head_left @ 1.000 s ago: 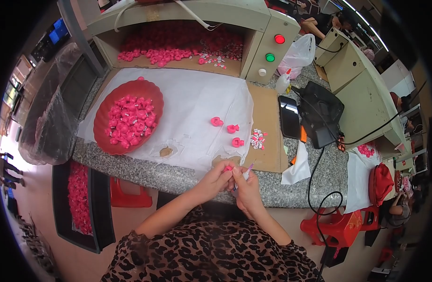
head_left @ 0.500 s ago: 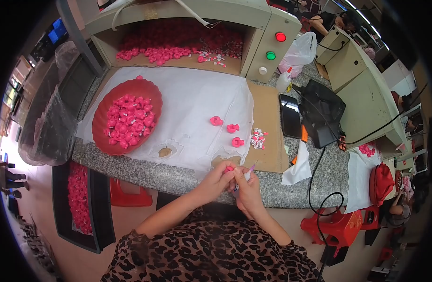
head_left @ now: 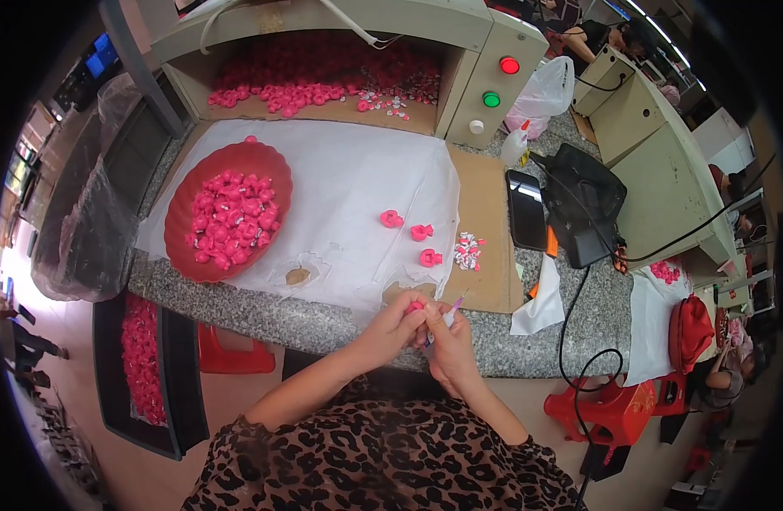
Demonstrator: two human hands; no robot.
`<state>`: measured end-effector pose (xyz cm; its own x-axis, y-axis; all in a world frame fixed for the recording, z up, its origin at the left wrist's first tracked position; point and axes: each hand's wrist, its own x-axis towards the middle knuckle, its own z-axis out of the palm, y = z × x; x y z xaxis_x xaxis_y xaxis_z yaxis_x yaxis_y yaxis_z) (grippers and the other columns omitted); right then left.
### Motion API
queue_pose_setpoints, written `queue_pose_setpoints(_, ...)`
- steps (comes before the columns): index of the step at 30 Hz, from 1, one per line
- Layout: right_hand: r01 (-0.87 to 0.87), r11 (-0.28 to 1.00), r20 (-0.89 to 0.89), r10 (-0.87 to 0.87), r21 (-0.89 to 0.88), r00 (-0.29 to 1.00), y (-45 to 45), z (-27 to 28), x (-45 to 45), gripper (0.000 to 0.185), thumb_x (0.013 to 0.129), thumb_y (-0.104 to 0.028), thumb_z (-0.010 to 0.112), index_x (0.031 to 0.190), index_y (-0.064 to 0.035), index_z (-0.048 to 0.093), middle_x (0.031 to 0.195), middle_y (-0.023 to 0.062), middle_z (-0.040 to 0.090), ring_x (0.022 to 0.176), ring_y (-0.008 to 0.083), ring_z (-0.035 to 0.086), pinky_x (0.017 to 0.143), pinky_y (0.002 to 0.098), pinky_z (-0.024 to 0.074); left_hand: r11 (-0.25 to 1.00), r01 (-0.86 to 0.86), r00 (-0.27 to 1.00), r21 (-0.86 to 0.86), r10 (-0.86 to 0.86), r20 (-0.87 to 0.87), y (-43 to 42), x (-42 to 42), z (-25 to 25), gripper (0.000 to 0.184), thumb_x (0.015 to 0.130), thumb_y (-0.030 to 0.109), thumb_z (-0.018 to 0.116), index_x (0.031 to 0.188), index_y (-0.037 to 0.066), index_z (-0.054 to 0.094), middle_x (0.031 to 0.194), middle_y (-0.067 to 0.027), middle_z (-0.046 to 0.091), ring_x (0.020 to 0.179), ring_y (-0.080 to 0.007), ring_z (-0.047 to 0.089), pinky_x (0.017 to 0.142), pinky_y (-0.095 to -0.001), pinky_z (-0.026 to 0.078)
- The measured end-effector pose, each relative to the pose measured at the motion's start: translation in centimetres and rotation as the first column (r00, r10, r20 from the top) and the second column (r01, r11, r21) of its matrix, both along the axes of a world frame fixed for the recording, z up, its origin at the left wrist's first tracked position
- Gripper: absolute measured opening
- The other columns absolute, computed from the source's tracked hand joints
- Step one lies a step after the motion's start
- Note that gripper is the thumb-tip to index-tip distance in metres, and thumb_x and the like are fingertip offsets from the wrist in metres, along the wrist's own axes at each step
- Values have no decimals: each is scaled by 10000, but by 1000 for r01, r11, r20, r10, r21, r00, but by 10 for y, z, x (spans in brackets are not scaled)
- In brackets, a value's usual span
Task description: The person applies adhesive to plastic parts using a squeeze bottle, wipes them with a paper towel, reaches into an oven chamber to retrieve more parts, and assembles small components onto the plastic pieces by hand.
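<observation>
My left hand (head_left: 391, 330) is closed on a small pink piece (head_left: 414, 307) just past the table's front edge. Pressed against it, my right hand (head_left: 451, 347) grips a slim bottle with a purple tip (head_left: 455, 305) that points up and away. Beyond my hands, three pink pieces, one of them a pink ring-like piece (head_left: 430, 257), lie on the white sheet (head_left: 349, 187). To their right, a pile of small white and pink bits (head_left: 468, 252) rests on brown cardboard (head_left: 485, 192). A red bowl (head_left: 178, 230) full of pink pieces stands at the left.
At the back is a machine (head_left: 460, 85) with many pink pieces in its opening. A phone (head_left: 526, 209), a black bag (head_left: 583, 204) and a white bottle (head_left: 514, 147) lie or stand at the right. A dark crate (head_left: 183, 375) and a red stool (head_left: 609, 413) are below table height.
My hands hold nearly the same pose, with only a slight shift of the purple-tipped bottle. The view has moved a little. Farther off, a person in the background has moved.
</observation>
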<state>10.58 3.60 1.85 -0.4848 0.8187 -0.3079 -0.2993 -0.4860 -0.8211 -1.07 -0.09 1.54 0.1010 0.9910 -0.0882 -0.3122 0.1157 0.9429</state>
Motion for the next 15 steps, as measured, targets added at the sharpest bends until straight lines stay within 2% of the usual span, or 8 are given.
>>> queue_pose_setpoints(5, -10, 1000, -4, 10, 9, 1000, 0, 4, -1, 196, 842, -230, 500, 819, -37, 522, 579, 20, 490, 495, 97, 460, 470, 221, 375, 1000, 8, 1000, -6, -8, 2, 1, -1, -2, 232, 906, 272, 339, 1019, 75, 388, 643, -14, 448, 538, -69, 396, 454, -169, 271)
queue_pose_setpoints(7, -2, 1000, -61, 0, -31, 998, 1, 9, -2, 183, 842, -225, 501, 820, -44, 521, 599, 18, 498, 504, 89, 461, 473, 220, 379, 998, 36, 994, -46, -30, 107, 2, -4, 0, 218, 895, 229, 382, 1048, 74, 367, 694, -24, 457, 574, -71, 419, 474, -171, 301)
queue_pose_setpoints(8, -2, 1000, -64, 0, -28, 998, 1, 8, -2, 183, 842, -225, 501, 820, -44, 521, 599, 18, 498, 504, 89, 461, 473, 220, 379, 998, 36, 994, -44, -31, 104, 1, -3, 2, 218, 895, 229, 382, 1048, 74, 367, 694, -24, 457, 574, -71, 419, 474, -171, 301)
queue_pose_setpoints(11, 44, 994, -73, -51, -99, 996, 1, 3, -1, 180, 843, -229, 499, 828, -50, 516, 633, 16, 508, 515, 86, 464, 476, 220, 384, 999, -44, 993, 24, 41, 112, -3, 0, 2, 249, 873, 159, 435, 1084, 74, 334, 772, -40, 466, 632, -75, 450, 505, -178, 340)
queue_pose_setpoints(13, 27, 998, -33, -29, -65, 999, 1, 3, -1, 186, 847, -237, 489, 825, -52, 507, 667, 18, 515, 520, 85, 460, 478, 220, 388, 993, -54, 998, 106, 49, 45, -1, 1, -12, 303, 829, 29, 464, 1087, 67, 312, 880, -58, 447, 661, -86, 464, 553, -205, 404)
queue_pose_setpoints(15, 3, 1000, -10, -4, -31, 1000, 0, 2, 0, 189, 853, -240, 479, 818, -55, 504, 654, 17, 506, 515, 87, 454, 477, 225, 386, 994, -53, 997, 100, 47, 67, -2, 1, -15, 287, 833, 44, 463, 1082, 64, 321, 864, -56, 451, 670, -92, 472, 562, -209, 411)
